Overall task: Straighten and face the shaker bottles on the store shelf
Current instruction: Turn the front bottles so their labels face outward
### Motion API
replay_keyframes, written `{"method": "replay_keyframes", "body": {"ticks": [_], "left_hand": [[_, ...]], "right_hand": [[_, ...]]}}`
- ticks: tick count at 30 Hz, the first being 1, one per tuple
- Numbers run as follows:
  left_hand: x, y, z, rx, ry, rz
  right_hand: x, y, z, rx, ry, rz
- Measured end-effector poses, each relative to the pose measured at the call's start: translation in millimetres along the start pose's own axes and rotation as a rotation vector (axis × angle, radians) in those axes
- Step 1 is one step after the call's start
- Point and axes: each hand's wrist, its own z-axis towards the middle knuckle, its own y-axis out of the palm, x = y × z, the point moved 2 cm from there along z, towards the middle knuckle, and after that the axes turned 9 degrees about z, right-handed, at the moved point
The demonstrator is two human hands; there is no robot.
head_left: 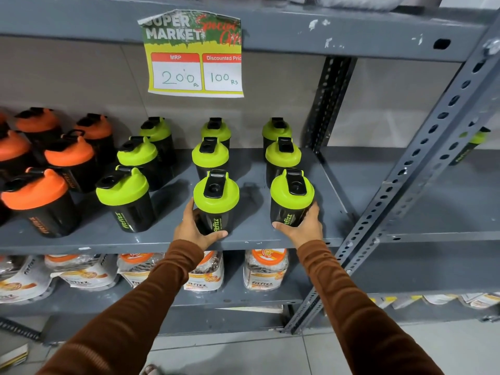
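Observation:
Black shaker bottles with green lids stand in three rows on the grey shelf (251, 239). My left hand (193, 230) wraps the base of the front bottle in the middle row (216, 203), its label facing forward. My right hand (304, 226) grips the front bottle of the right row (292, 198), label also forward. Two more green-lid bottles stand behind each, such as the one in the middle row (210, 156) and the one in the right row (283, 155). The left green row (123, 196) sits turned slightly leftward. Orange-lid bottles (38, 196) fill the shelf's left end.
A price sign (196, 54) hangs from the shelf above. A slotted steel upright (405, 180) stands right of the bottles, with one green-lid bottle (472, 143) beyond it. Packaged pouches (266, 269) line the shelf below.

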Motion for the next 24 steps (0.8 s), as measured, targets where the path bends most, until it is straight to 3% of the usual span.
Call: {"method": "replay_keyframes", "body": {"ticks": [6, 24], "left_hand": [[-2, -6, -5, 0.082, -0.016, -0.004], [0, -12, -2, -0.096, -0.047, 0.084]], "right_hand": [[-3, 0, -4, -0.049, -0.025, 0.007], [-1, -5, -1, -0.119, 0.011, -0.075]]}}
